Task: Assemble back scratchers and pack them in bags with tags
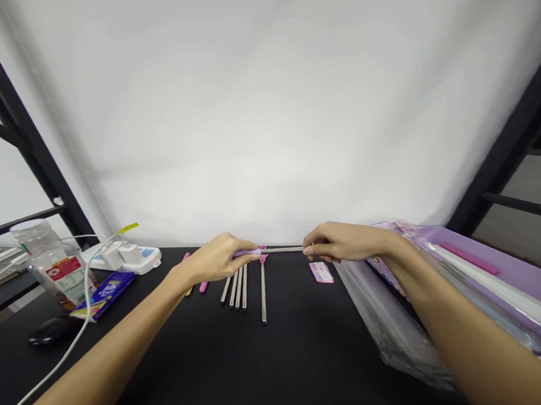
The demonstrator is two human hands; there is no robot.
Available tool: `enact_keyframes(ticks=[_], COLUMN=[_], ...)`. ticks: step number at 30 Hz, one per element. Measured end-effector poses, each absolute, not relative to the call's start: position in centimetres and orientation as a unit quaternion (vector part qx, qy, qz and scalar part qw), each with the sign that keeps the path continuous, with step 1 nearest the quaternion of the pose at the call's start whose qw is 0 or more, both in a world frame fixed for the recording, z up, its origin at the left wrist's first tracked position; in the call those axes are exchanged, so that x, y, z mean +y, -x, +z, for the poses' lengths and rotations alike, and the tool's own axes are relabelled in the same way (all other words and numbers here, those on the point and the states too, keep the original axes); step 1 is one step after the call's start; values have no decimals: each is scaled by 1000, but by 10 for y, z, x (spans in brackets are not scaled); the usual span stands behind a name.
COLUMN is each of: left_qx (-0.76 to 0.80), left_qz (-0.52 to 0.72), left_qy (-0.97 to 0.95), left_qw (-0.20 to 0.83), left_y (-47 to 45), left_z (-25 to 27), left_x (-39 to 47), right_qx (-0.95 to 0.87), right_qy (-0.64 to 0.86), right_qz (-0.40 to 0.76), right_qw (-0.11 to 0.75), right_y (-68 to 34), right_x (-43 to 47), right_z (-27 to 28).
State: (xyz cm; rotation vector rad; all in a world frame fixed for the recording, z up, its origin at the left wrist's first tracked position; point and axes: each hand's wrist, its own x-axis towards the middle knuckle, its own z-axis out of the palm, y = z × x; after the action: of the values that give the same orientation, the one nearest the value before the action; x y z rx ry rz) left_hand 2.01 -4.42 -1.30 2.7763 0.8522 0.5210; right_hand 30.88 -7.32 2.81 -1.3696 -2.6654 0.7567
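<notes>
My left hand (pixel 219 257) is closed around a light purple handle (pixel 248 252) held level above the black table. A thin silver metal tube (pixel 283 249) runs from the handle's right end to my right hand (pixel 336 242), whose fingers pinch the tube's far end. Whether the tube sits inside the handle or only meets it, I cannot tell. Below lie several silver tubes (pixel 239 289), partly hidden by my left hand. One longer tube (pixel 263 294) lies apart from them, with a small pink piece (pixel 263 259) at its top. A pink rod-like piece (pixel 203 287) shows under my left wrist.
A pink printed card (pixel 322 272) lies below my right hand. Clear plastic bags (pixel 382 319) and a purple bin (pixel 513 275) stand to the right. At left are a plastic jar (pixel 60 269), a blue packet (pixel 109 290), a power strip (pixel 145 261), a black mouse (pixel 54 331) and a white cable (pixel 86 289).
</notes>
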Motion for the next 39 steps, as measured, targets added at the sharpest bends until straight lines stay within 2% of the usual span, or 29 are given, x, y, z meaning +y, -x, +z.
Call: enact_keyframes(ticks=[8,14,17,21,23,26,31,39], left_qx=[312,317,330,330,329,332,327,302], left_qz=[161,180,167,108,95,111,182,201], left_qy=[-918,-896,-866,-787,-767,-800,-889,-932], left_qw=[182,252,336,511,542,487,264,4], left_y=[-29,-37,-39,-41,-43,-48,-46,-37], left_z=[-1,-10,-11,-10,-12,-16,-18,-24], left_x=[-58,-58,-58,-59,-61,-63,-61,-51], right_qx=[-863,-878,-885,-894,-891,-878,-873,-862], right_qy=[420,418,410,397,399,419,440,493], right_qz=[273,221,206,193,205,225,208,112], right_qw=[73,78,84,79,68,56,43,41], right_y=[-312,-305,-299,-296,-297,-303,-310,-303], right_x=[-80,-84,-85,-85,-84,-83,-75,-61], right_z=[30,32,34,32,31,31,24,-2])
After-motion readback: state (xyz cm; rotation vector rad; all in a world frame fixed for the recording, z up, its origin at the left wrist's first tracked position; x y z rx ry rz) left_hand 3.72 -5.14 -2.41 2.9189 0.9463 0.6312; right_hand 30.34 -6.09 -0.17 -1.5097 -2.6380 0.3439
